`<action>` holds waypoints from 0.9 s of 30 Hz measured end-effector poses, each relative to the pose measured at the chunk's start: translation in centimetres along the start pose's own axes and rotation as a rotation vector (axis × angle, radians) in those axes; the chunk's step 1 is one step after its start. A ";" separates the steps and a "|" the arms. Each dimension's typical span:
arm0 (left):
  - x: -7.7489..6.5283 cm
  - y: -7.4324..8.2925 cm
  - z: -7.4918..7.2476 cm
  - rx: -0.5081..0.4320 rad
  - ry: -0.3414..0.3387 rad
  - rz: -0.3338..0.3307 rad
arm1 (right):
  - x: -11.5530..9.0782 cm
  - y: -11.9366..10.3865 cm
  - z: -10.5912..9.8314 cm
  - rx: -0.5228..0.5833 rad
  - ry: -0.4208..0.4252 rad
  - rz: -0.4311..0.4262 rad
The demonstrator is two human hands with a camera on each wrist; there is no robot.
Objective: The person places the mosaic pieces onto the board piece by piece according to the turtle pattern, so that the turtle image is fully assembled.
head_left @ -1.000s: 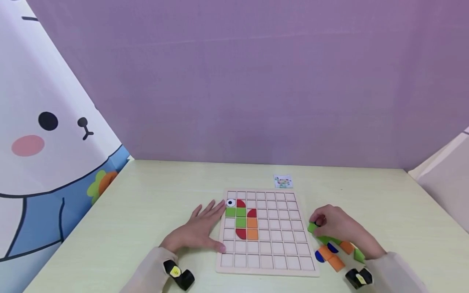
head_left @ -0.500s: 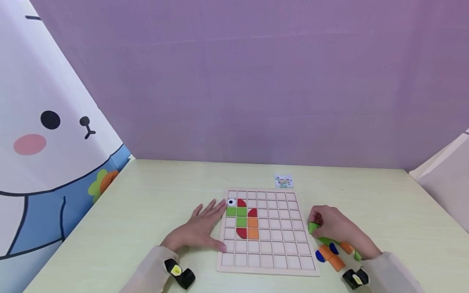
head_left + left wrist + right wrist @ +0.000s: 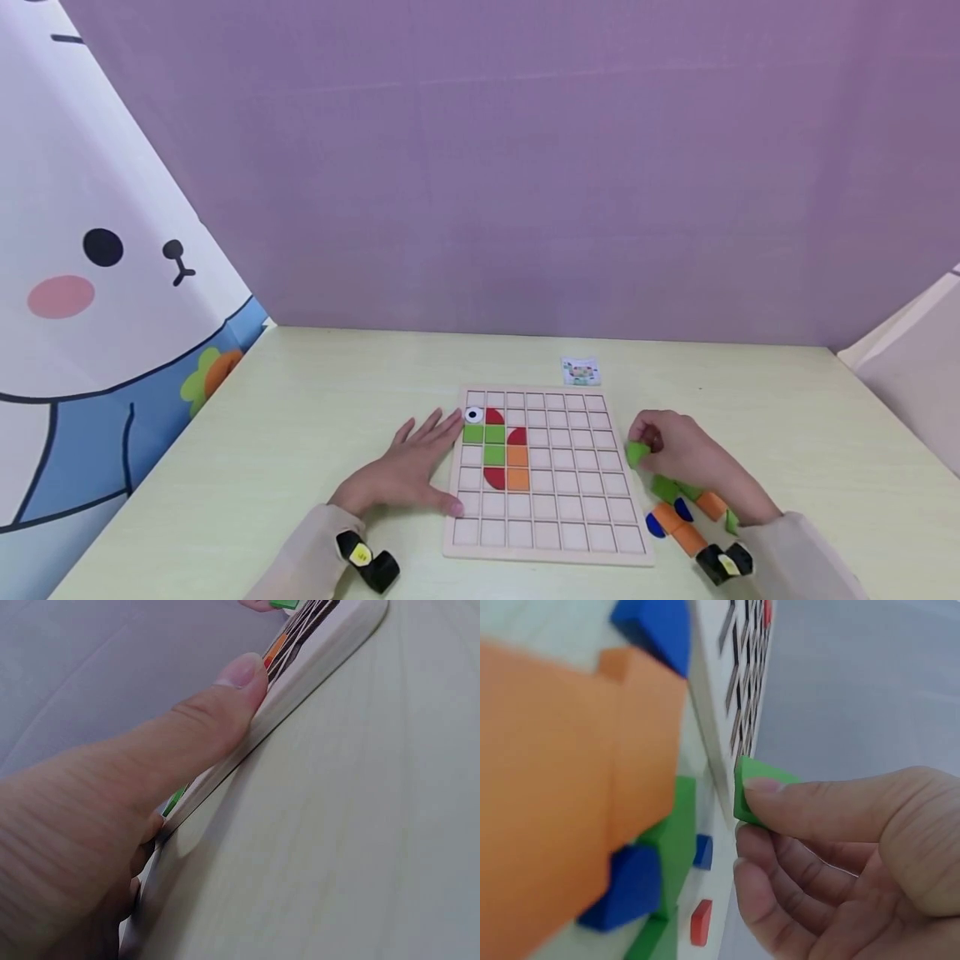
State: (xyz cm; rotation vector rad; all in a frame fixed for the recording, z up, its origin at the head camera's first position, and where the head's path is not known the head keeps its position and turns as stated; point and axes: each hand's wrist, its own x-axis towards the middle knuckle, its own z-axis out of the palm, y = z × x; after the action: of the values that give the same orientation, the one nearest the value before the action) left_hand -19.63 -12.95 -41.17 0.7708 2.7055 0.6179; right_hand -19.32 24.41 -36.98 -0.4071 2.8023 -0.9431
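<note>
With our right hand (image 3: 681,450) we pinch a green block (image 3: 637,453) between thumb and fingers, just right of the grid board (image 3: 547,555). Our left hand (image 3: 399,475) lies spread, its thumb resting on the board's left edge; gentle, even pressure there should stop any sliding. Gripping the block by its sides would probably leave its underside free. Right of the board lie orange blocks (image 3: 688,540) and blue pieces (image 3: 655,525); beyond its far edge, a picture card (image 3: 581,372).
</note>
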 end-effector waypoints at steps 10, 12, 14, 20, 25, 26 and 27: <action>-0.2 0.2 -0.2 -0.001 0.000 0.009 | 1.2 -1.7 0.5 0.010 0.079 -0.039; -0.2 0.2 -0.2 -0.002 0.000 0.013 | 1.5 -2.0 0.7 0.014 0.082 -0.052; -0.2 0.2 -0.2 -0.002 0.001 0.014 | 1.7 -2.3 0.8 0.025 0.079 -0.066; -0.1 0.2 -0.2 0.006 -0.001 0.012 | 2.6 -3.1 1.2 0.043 0.071 -0.120; -0.1 0.2 -0.2 0.007 -0.003 0.009 | 3.2 -3.8 1.7 0.048 0.070 -0.142; -0.1 0.2 -0.2 0.008 -0.004 0.008 | 3.3 -4.0 1.8 0.045 0.073 -0.140; -0.2 0.2 -0.2 0.007 -0.006 0.004 | 3.4 -4.2 1.9 0.043 0.076 -0.136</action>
State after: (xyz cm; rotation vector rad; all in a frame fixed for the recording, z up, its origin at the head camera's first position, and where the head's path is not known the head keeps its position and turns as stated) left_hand -19.45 -12.94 -40.87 0.7790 2.7030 0.6060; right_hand -21.24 19.09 -36.10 -0.5743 2.8466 -1.0654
